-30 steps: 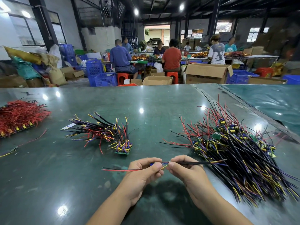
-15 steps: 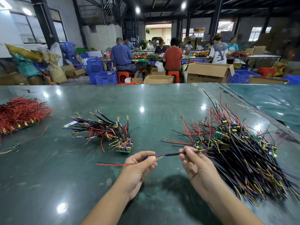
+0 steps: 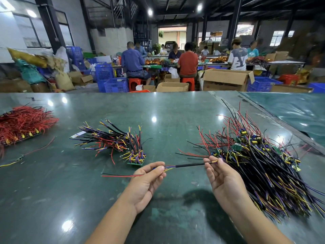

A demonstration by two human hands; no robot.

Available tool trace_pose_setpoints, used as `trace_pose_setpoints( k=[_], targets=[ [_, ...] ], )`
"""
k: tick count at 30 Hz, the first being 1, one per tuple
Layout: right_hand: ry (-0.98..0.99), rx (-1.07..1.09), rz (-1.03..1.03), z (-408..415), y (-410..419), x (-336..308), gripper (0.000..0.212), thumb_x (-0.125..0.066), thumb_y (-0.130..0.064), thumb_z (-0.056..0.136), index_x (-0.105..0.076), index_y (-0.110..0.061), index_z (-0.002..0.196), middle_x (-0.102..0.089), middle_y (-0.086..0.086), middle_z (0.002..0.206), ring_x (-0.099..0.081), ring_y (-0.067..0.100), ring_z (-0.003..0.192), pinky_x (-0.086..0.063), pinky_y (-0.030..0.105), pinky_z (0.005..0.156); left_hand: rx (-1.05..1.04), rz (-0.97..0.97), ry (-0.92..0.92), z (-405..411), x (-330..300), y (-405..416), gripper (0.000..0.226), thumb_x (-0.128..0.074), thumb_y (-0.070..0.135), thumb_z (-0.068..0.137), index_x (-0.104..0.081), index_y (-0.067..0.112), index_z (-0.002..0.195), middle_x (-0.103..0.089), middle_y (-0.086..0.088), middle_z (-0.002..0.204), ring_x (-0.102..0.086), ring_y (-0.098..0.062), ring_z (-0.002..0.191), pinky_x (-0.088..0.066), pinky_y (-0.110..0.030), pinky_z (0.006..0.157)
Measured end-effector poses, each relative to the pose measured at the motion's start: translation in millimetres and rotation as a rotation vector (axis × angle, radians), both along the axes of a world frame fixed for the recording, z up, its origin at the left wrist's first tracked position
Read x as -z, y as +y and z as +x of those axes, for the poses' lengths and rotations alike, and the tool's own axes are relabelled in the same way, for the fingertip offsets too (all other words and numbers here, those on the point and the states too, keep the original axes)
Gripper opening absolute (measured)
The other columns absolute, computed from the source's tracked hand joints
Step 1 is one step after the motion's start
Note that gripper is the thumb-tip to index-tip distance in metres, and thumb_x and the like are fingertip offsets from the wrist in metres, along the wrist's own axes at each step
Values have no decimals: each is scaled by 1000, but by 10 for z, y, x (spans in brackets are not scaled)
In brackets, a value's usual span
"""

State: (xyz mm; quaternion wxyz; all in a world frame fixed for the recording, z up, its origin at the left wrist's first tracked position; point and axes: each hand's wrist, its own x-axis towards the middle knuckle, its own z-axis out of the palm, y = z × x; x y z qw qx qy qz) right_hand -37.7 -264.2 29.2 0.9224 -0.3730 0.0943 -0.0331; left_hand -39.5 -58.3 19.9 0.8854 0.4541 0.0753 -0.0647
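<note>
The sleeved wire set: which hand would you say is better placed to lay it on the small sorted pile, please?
Probably the left. The left hand grips the sleeved wire set close to the small pile, while the right hand only pinches its tip beside the big heap.

The wire bundle (image 3: 190,165) vanishes inside the left hand (image 3: 146,184), and whatever sits under those curled fingers (image 3: 158,170) is covered. Its far tip slips behind the right hand (image 3: 223,180), so the exact pinch is hard to make out. Both forearms (image 3: 114,222) run off the bottom edge. Over at the left edge the red wire pile (image 3: 26,122) is cut off, and so is a loose yellow wire (image 3: 7,164). The big dark pile (image 3: 263,169) spills past the right edge. What lies on the far tables (image 3: 274,62) is too small to tell.
</note>
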Motion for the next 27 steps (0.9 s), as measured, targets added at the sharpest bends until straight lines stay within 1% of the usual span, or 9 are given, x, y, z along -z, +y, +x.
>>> trace_pose_setpoints(
  k=[5, 9, 12, 15, 16, 18, 20, 23, 27],
  targets=[
    [75, -47, 19, 8, -20, -9, 25, -46, -15, 98, -57, -9, 76, -64, 3, 57, -52, 4, 40, -44, 11, 40, 71, -11, -70, 9, -3, 50, 15, -64, 0, 68, -76, 5, 75, -67, -7, 69, -65, -11, 55, -53, -14, 53],
    [116, -128, -35, 2, -86, -31, 24, -49, -16, 95, -56, -10, 72, -60, 3, 58, -43, 6, 39, -38, 13, 38, 86, 54, -125, 12, 3, 76, 15, -66, 1, 69, -76, 6, 80, -68, -8, 72, -65, -11, 57, -53, -14, 54],
    [-9, 58, -449, 6, -149, 4, 12, -53, -15, 95, -63, -9, 94, -69, 2, 80, -57, 8, 60, -46, 12, 53, 32, 154, -159, 3, 18, 101, 22, -70, 5, 66, -73, 5, 88, -67, -9, 74, -65, -12, 59, -52, -15, 55],
    [-217, 461, -1148, -38, -142, 51, 34, -60, -19, 92, -52, -9, 124, -51, 2, 119, -52, 11, 98, -40, 18, 87, -5, 231, -174, 2, 30, 107, 28, -72, 5, 67, -69, 4, 95, -66, -7, 72, -64, -11, 60, -52, -15, 57],
    [-357, 545, -1364, -54, -111, 58, 37, -60, -19, 89, -53, -5, 123, -50, 5, 122, -47, 15, 107, -36, 22, 96, 3, 256, -176, 1, 31, 99, 24, -71, 3, 70, -69, 5, 93, -66, -6, 71, -64, -11, 60, -52, -15, 58],
    [-586, 504, -1634, -110, 11, 89, 34, -60, -15, 81, -63, -5, 113, -58, 6, 115, -50, 25, 109, -34, 31, 99, 35, 286, -179, -13, 32, 76, 15, -67, -3, 77, -71, 7, 87, -66, -5, 71, -64, -10, 61, -52, -15, 59],
    [-692, 349, -1757, -161, 135, 139, 22, -62, -16, 79, -68, -11, 100, -66, 0, 100, -60, 27, 95, -45, 38, 86, 65, 310, -183, -21, 31, 70, 15, -66, -4, 79, -72, 8, 85, -66, -6, 71, -63, -11, 61, -52, -16, 59],
    [-648, 112, -1820, -230, 246, 202, 14, -61, -24, 87, -67, -23, 100, -65, -11, 94, -64, 18, 84, -51, 35, 70, 69, 287, -182, -21, 25, 70, 14, -65, 0, 79, -70, 6, 90, -66, -10, 73, -62, -11, 58, -52, -15, 55],
    [-549, 42, -1707, -205, 246, 251, 16, -59, -18, 91, -67, -24, 104, -68, -11, 95, -64, 17, 89, -50, 35, 74, -6, 272, -159, 10, 7, 52, 24, -56, 24, 87, -62, 8, 103, -70, -3, 70, -63, -10, 54, -50, -15, 50]
  ],
)
